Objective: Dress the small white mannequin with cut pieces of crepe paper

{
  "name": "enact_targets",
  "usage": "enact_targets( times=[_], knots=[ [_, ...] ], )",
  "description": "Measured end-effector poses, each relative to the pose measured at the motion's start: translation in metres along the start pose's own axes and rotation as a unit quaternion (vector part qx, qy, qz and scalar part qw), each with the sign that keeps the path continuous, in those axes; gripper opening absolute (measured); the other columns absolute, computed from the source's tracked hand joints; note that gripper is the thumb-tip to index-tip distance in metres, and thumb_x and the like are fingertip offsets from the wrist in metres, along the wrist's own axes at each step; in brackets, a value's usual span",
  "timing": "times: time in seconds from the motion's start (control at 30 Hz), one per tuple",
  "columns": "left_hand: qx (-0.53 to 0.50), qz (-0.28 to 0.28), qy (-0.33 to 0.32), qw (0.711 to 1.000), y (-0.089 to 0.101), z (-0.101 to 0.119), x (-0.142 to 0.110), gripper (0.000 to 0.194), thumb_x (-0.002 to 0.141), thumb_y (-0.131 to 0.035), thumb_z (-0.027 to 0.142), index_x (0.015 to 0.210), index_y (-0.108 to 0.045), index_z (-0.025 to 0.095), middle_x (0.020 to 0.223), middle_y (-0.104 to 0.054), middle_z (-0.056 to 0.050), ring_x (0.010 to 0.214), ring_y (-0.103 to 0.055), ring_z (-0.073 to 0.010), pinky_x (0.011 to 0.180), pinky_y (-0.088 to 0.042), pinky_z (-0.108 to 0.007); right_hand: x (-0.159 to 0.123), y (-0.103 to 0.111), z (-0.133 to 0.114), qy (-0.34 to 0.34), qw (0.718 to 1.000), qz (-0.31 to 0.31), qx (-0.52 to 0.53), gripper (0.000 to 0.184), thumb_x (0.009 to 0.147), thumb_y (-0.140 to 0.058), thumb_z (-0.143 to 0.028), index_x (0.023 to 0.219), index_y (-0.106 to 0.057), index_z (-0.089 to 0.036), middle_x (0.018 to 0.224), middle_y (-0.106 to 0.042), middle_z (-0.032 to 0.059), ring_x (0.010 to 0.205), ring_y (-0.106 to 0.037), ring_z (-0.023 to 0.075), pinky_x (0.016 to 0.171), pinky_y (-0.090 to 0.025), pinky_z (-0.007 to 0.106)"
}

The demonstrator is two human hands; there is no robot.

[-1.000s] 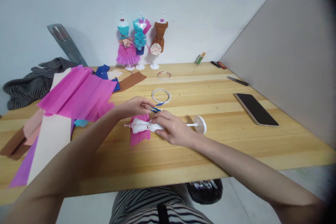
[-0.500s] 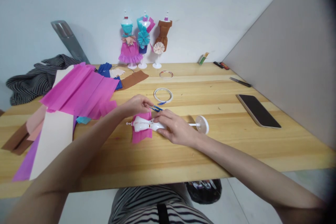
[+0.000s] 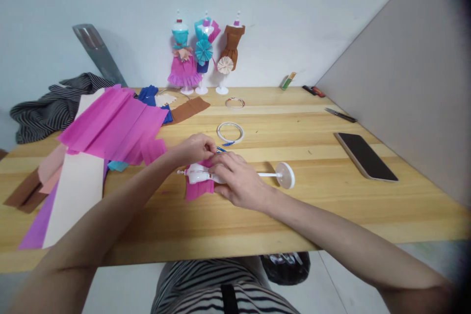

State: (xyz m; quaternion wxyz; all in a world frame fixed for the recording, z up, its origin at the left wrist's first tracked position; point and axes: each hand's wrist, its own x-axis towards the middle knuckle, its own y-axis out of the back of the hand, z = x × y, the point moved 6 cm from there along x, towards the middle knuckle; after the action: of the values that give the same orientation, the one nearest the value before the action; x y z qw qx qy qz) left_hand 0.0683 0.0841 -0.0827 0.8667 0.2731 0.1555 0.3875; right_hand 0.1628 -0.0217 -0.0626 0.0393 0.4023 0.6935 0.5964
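Note:
A small white dress-form mannequin (image 3: 198, 173) lies on its side lengthwise, neck to the left and round base (image 3: 285, 175) to the right. Under its torso is a piece of pink crepe paper (image 3: 198, 190). My right hand (image 3: 243, 181) is closed around the mannequin's lower body, fingers over the top and thumb on the near side. At the paper's far edge, my left hand (image 3: 200, 148) is pinched, its fingertips on the pink paper close to my right fingers. A blue slim tool (image 3: 221, 149) shows just behind the fingertips, mostly hidden.
Three dressed mannequins (image 3: 202, 54) stand against the wall. Crepe paper sheets (image 3: 114, 122) are piled left, beside a striped cloth (image 3: 47, 108). Two tape rings (image 3: 242, 132) lie behind my hands. A phone (image 3: 366, 157) and a pointed blade tool (image 3: 340, 115) are on the right.
My right hand has slid a little left along the mannequin and covers more of its waist. More of the blue tool is hidden. The whole view has shifted slightly.

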Motion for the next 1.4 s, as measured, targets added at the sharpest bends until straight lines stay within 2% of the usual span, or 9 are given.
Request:
enact_targets(
  times=[0.13,0.23,0.33,0.47,0.53,0.67,0.77,1.13,1.4],
  knots=[
    [0.008,0.003,-0.018,1.0,0.001,0.003,-0.004,0.005,0.066,-0.061,0.016,0.066,-0.066,0.014,0.058,-0.063,0.004,0.056,-0.054,-0.0088,0.054,-0.04,-0.017,0.003,-0.003,0.004,-0.03,0.997,0.058,0.033,0.007,0.087,-0.055,-0.02,0.092,-0.06,-0.017,0.099,-0.06,0.0115,0.095,-0.053,0.0249,0.082,-0.045,0.042],
    [0.006,0.004,-0.025,1.0,0.0,0.003,-0.006,0.01,0.065,-0.059,0.014,0.07,-0.067,0.014,0.061,-0.065,0.003,0.059,-0.057,-0.0099,0.056,-0.042,-0.018,0.004,-0.002,0.007,-0.068,0.991,0.098,0.065,0.008,0.084,-0.054,-0.013,0.08,-0.058,-0.019,0.091,-0.059,0.0092,0.088,-0.052,0.0227,0.077,-0.045,0.039],
    [-0.025,0.004,-0.021,0.999,0.0,0.0,-0.009,0.015,0.065,-0.058,0.012,0.075,-0.069,0.014,0.065,-0.068,0.002,0.061,-0.059,-0.0107,0.058,-0.045,-0.019,0.003,-0.002,0.007,-0.088,0.987,0.111,0.082,0.006,0.08,-0.057,-0.012,0.081,-0.057,-0.019,0.091,-0.058,0.0093,0.087,-0.052,0.0234,0.076,-0.046,0.038],
    [-0.069,0.01,-0.011,0.998,-0.001,-0.002,-0.013,0.014,0.065,-0.058,0.012,0.074,-0.069,0.014,0.064,-0.068,0.002,0.058,-0.059,-0.0099,0.057,-0.046,-0.019,0.002,0.0,0.003,-0.077,0.987,0.103,0.097,0.015,0.077,-0.054,-0.01,0.09,-0.056,-0.019,0.095,-0.058,0.0103,0.093,-0.053,0.0249,0.081,-0.046,0.04],
    [-0.068,0.014,-0.016,0.997,-0.001,0.0,-0.015,0.015,0.066,-0.059,0.011,0.076,-0.069,0.014,0.064,-0.068,0.002,0.058,-0.059,-0.0097,0.057,-0.046,-0.018,-0.001,0.003,0.006,-0.098,0.983,0.112,0.107,0.018,0.076,-0.052,-0.009,0.09,-0.055,-0.019,0.094,-0.059,0.0099,0.093,-0.053,0.0247,0.082,-0.046,0.039],
    [-0.013,0.021,-0.037,0.999,0.001,0.012,-0.023,0.031,0.066,-0.06,0.01,0.095,-0.07,0.015,0.066,-0.069,0.002,0.06,-0.061,-0.0104,0.058,-0.045,-0.019,-0.006,0.004,0.024,-0.202,0.964,0.121,0.12,0.015,0.075,-0.054,-0.012,0.088,-0.052,-0.019,0.086,-0.06,0.0073,0.086,-0.056,0.0233,0.076,-0.045,0.036],
    [0.07,0.034,-0.068,0.995,0.001,0.024,-0.031,0.041,0.068,-0.062,0.01,0.108,-0.067,0.019,0.07,-0.071,0.003,0.065,-0.063,-0.0111,0.064,-0.045,-0.02,-0.006,0.0,0.031,-0.236,0.958,0.108,0.125,0.013,0.075,-0.056,-0.015,0.087,-0.053,-0.019,0.085,-0.061,0.0066,0.083,-0.057,0.0224,0.073,-0.045,0.034],
    [0.255,0.063,-0.066,0.963,-0.014,0.033,-0.062,0.023,0.084,-0.053,0.015,0.102,-0.065,0.022,0.082,-0.071,-0.002,0.08,-0.065,-0.0181,0.07,-0.045,-0.026,-0.004,0.0,0.029,-0.218,0.963,0.086,0.13,0.003,0.079,-0.054,-0.016,0.08,-0.055,-0.019,0.08,-0.061,0.0061,0.077,-0.054,0.0207,0.07,-0.042,0.033],
    [0.277,0.09,-0.076,0.954,-0.021,0.033,-0.07,0.023,0.088,-0.048,0.018,0.103,-0.065,0.021,0.083,-0.071,-0.006,0.084,-0.064,-0.0206,0.076,-0.046,-0.03,-0.004,-0.001,0.028,-0.198,0.968,0.094,0.124,0.006,0.08,-0.052,-0.016,0.083,-0.057,-0.018,0.082,-0.06,0.0079,0.08,-0.054,0.0215,0.071,-0.043,0.034]
  ],
)
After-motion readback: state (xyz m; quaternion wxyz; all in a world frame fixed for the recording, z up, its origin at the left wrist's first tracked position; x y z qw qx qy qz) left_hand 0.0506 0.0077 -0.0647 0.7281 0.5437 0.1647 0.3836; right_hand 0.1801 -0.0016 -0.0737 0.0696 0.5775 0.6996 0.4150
